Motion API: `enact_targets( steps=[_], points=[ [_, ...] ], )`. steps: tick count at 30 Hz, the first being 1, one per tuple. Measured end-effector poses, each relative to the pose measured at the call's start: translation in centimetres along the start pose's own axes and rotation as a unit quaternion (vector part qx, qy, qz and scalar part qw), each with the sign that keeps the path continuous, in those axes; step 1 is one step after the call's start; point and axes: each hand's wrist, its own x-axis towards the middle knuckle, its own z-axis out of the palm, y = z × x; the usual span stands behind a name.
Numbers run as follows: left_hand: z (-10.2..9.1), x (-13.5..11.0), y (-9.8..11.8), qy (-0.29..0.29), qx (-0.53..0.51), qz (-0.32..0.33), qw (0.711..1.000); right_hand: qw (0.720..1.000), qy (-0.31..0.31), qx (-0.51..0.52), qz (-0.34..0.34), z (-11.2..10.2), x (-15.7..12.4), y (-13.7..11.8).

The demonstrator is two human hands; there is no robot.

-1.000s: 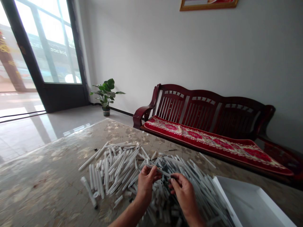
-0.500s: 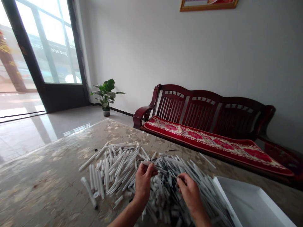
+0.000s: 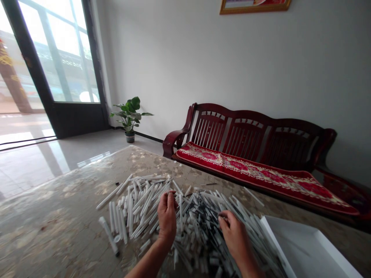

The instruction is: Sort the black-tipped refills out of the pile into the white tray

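A big heap of white pen tubes (image 3: 145, 206) and thin dark refills (image 3: 203, 216) lies on the patterned table (image 3: 63, 216). My left hand (image 3: 166, 216) rests back-up on the white tubes, fingers curled down onto a tube at the heap's far side. My right hand (image 3: 234, 233) lies on the dark, mixed part of the heap, fingertips pinched at a thin piece; what they hold is too small to name.
A white tray (image 3: 301, 251) stands at the table's right front corner, beside the heap. Behind the table is a dark wooden bench (image 3: 246, 135) with a red cushion. A potted plant (image 3: 129, 116) stands on the floor by the glass door.
My hands have parted: the left moved left and down onto the white tubes, the right shifted right into the dark refills. The piece held between both hands is no longer raised.
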Motion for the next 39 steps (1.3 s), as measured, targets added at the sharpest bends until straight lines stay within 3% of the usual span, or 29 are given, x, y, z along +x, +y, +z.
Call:
enact_targets(
  steps=[3,6,12,15,18,23,25,27,30,32,34,36,39],
  points=[
    [-0.7,0.9,-0.4,-0.001,0.118,0.074,0.990,0.999,-0.037,-0.034,-0.008,0.2,-0.3,-0.7],
    [-1.9,2.4,-0.6,0.002,0.254,0.123,0.959,0.998,-0.025,-0.061,0.005,0.4,-0.6,-1.3],
    [-3.0,3.0,0.6,-0.009,0.486,0.214,0.847,0.999,-0.012,-0.031,-0.014,0.6,-0.9,-1.9],
    [-2.2,1.8,1.1,-0.094,0.545,0.244,0.796,0.999,-0.007,-0.024,-0.021,0.6,-1.0,-2.2],
    [-1.3,0.6,1.0,-0.209,0.584,0.226,0.751,0.999,-0.011,-0.023,-0.027,0.7,-1.1,-2.4],
    [-0.5,-0.3,0.4,-0.295,0.609,0.155,0.720,0.999,-0.014,-0.031,-0.033,0.7,-1.1,-2.5],
    [-0.4,-0.4,0.4,-0.302,0.606,0.127,0.725,0.999,-0.014,-0.027,-0.033,0.7,-1.1,-2.5],
    [-0.5,-0.4,0.4,-0.291,0.587,0.096,0.749,0.999,-0.012,-0.018,-0.030,0.7,-1.1,-2.6],
    [-0.4,-0.3,0.1,-0.239,0.480,0.049,0.843,1.000,-0.008,0.010,-0.027,0.8,-1.1,-2.8],
    [-0.2,-0.2,0.0,-0.200,0.325,0.016,0.924,0.999,-0.014,0.032,-0.023,1.1,-1.3,-3.1],
    [0.2,-0.5,0.0,-0.183,0.138,-0.042,0.972,0.998,-0.033,0.054,-0.016,1.5,-1.5,-3.4],
    [0.8,-1.0,0.2,-0.183,-0.019,-0.123,0.975,0.995,-0.060,0.078,-0.009,2.1,-1.9,-3.8],
    [1.5,-2.1,0.5,-0.177,-0.153,-0.231,0.944,0.988,-0.090,0.122,0.007,2.8,-2.5,-4.2]
  ],
)
